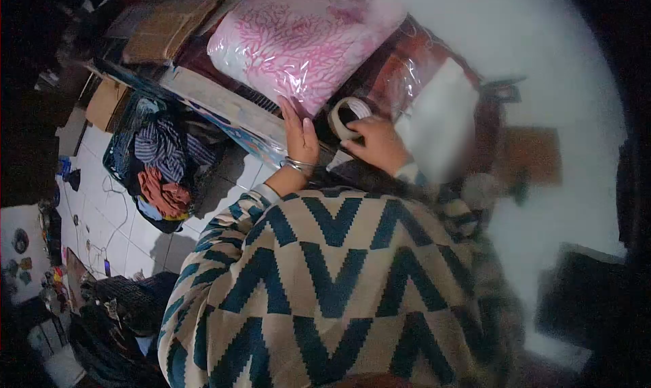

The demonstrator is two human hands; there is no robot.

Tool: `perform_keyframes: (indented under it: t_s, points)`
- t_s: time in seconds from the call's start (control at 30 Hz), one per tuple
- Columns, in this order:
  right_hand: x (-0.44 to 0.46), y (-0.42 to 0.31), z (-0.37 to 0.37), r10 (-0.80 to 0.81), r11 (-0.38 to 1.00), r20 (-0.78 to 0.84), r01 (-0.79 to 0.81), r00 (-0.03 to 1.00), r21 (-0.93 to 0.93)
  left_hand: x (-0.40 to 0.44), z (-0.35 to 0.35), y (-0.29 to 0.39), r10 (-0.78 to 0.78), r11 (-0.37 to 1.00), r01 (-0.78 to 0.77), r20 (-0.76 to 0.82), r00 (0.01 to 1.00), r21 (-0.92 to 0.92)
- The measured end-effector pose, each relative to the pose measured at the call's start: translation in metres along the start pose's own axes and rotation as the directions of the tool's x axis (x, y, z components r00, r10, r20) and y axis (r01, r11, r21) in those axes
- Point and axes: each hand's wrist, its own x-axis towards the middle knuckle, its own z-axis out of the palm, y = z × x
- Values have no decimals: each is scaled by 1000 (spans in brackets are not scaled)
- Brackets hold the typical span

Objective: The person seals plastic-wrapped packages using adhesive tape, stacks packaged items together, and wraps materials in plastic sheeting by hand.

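A pink and white patterned item in clear plastic [298, 39] lies at the top middle. My left hand [298, 136] rests against its lower edge, fingers stretched out, holding nothing. My right hand [380, 142] has its thumb and fingers closed on the lower rim of a roll of tape [337, 122], which stands beside the plastic-wrapped item. To the right of the roll are a reddish plastic-wrapped item [400, 66] and a white, blurred item [441, 120].
A basket of clothes [163, 167] stands on the tiled floor at the left. Cardboard [166, 28] lies at the upper left. Below my hands runs a pale board edge [224, 103]. Dark cloth [129, 300] lies at the lower left. Blur covers the right side.
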Motion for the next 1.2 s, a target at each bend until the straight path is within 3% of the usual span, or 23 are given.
perform_keyframes:
  t_s: [0.03,0.1,0.17,0.27,0.3,0.37,0.43,0.5,0.57,0.6,0.63,0.7,0.73,0.8,0.87,0.9,0.93,1.0,1.03,1.1,1.13,1.17,1.2]
  points:
    - [-3,1,-15,-8,1000,3,8,1000,1,-6,-2,2,-2,1000,2,-8,1000,4]
    - [-15,9,-54,237,969,-161,-244,958,-27,-17,-7,7,-10,988,15,35,999,-151]
    - [-33,68,-70,338,940,-246,-338,908,43,-13,-13,16,-20,977,15,-21,1000,-211]
    - [-79,130,-74,447,844,-152,-472,882,-256,15,-31,13,-77,986,55,-134,988,-156]
    - [-89,141,-71,488,815,-77,-485,870,-316,32,-35,16,-180,975,154,-165,970,-159]
    - [-106,164,-51,580,810,64,-567,812,-153,68,-40,16,-359,928,320,-228,905,-192]
    - [-115,163,-40,599,800,68,-592,798,-98,92,-23,-64,-253,967,241,-298,920,-77]
    - [-121,163,-36,598,799,26,-593,801,-97,95,-16,-71,-155,983,179,-337,929,43]
    - [-129,167,-34,624,778,15,-620,781,-98,88,0,-58,-409,913,370,-372,834,-173]
    - [-133,171,-34,635,770,14,-631,772,-99,81,6,-64,-445,891,371,-344,827,-260]
    - [-130,167,-41,601,795,72,-585,796,-160,75,10,-64,-480,862,372,-317,818,-345]
    - [-126,154,-57,570,815,136,-535,811,-224,44,12,-51,-282,939,319,-243,928,131]
    - [-119,140,-68,597,798,146,-567,789,-205,29,11,-39,-290,937,326,-242,926,125]
    - [-111,126,-88,625,778,164,-596,763,-197,1,4,-19,-398,881,360,-71,915,-307]
    - [-109,125,-107,421,907,63,-419,905,-41,-35,-5,6,-425,820,382,-5,905,-426]
    - [-105,127,-118,422,907,73,-419,904,-45,-44,-10,12,-432,749,396,62,900,-530]
    - [-98,128,-130,431,899,75,-421,899,-126,-44,-17,13,-440,744,403,62,896,-534]
    - [-80,122,-149,440,884,82,-415,894,-215,-44,-28,10,-499,679,575,287,817,-457]
    - [-64,111,-157,349,928,59,-337,935,-159,-43,-23,8,-503,671,577,287,815,-465]
    - [-30,82,-175,250,963,34,-245,968,-113,-38,-8,6,-407,763,509,316,857,-398]
    - [-12,62,-184,214,969,105,-197,971,-148,-31,-6,16,-359,868,440,321,876,-230]
    - [3,49,-186,178,973,177,-146,968,-178,-29,3,17,-362,865,442,315,877,-237]
    - [18,47,-179,172,974,182,-139,968,-180,-27,15,11,-214,952,254,222,951,-170]
